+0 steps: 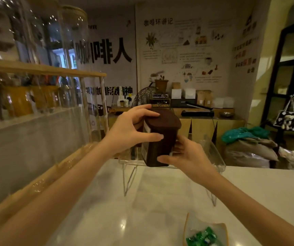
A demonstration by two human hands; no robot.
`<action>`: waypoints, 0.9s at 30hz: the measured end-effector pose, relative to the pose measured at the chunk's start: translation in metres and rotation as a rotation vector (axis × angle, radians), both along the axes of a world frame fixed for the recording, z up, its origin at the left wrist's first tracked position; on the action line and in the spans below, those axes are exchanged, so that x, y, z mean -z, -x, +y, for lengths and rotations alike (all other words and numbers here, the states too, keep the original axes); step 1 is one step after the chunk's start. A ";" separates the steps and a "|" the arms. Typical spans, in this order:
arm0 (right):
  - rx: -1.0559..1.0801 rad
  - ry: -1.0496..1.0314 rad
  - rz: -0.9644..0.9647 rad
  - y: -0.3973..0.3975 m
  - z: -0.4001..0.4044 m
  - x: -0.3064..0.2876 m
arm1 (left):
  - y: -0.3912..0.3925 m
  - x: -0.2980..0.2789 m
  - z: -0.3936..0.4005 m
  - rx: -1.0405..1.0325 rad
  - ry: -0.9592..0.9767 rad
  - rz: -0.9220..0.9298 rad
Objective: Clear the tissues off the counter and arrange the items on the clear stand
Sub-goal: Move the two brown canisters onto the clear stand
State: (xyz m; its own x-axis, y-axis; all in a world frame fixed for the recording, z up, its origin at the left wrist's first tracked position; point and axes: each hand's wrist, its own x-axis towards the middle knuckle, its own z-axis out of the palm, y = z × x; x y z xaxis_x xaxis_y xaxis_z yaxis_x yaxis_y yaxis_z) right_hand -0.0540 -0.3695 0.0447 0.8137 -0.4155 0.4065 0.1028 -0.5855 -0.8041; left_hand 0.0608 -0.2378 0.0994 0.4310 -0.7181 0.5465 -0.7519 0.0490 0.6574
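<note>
Both my hands grip a dark brown lidded container [162, 134] with a label on its left face. It tilts slightly over the clear acrylic stand [217, 157] on the white counter [151, 201]. My left hand [133, 128] clasps its upper left side, fingers over the lid and front. My right hand [187, 155] holds its lower right side near the base. Whether the container's base touches the stand's top, I cannot tell. No tissues are in view.
A small dish [206, 231] with green wrapped candies sits at the counter's near edge. A wooden shelf [45, 70] with glass jars runs along the left. Behind the counter are a side table with boxes [187, 96] and piled bags [247, 146].
</note>
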 end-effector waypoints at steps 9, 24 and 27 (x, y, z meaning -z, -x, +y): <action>0.162 -0.018 0.043 -0.046 -0.042 0.011 | -0.052 -0.002 -0.059 0.024 -0.275 -0.055; 0.215 -0.007 0.159 -0.073 -0.056 0.020 | -0.054 0.019 -0.070 -0.358 -0.267 -0.447; 0.189 -0.026 0.175 -0.071 -0.060 0.018 | -0.044 0.029 -0.071 -0.489 -0.150 -0.728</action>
